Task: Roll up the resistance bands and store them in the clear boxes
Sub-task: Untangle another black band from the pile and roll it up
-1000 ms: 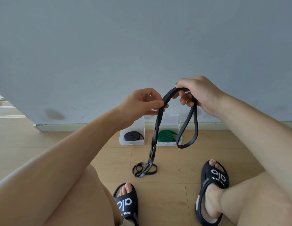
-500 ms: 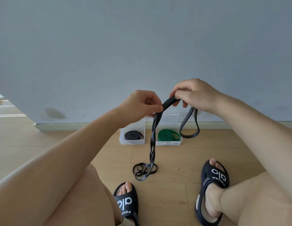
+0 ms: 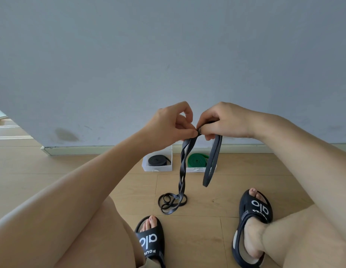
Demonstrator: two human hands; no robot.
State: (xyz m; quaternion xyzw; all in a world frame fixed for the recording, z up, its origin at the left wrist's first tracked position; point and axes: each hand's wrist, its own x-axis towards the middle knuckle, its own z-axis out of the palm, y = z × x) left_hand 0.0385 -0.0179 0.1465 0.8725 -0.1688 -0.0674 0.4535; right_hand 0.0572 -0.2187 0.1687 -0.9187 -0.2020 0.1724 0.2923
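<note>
Step in hand: starting the roll of a loose black band [image 3: 181,171], frame centre. Left hand [image 3: 168,126] and right hand [image 3: 224,122] pinch its top together, fingers clamped on it; twisted length hangs to a floor tangle, lower centre. Next move calls for untwisting, then tight winding.

Nearby: two clear boxes [image 3: 156,168] by the wall, holding a rolled black band [image 3: 157,160] and a green band [image 3: 197,160]. In the way: the twists; no empty box visible.

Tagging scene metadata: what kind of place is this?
Probably a room in a home: light wood plank floor, plain grey wall with a skirting board, and the person wears black slide sandals.
</note>
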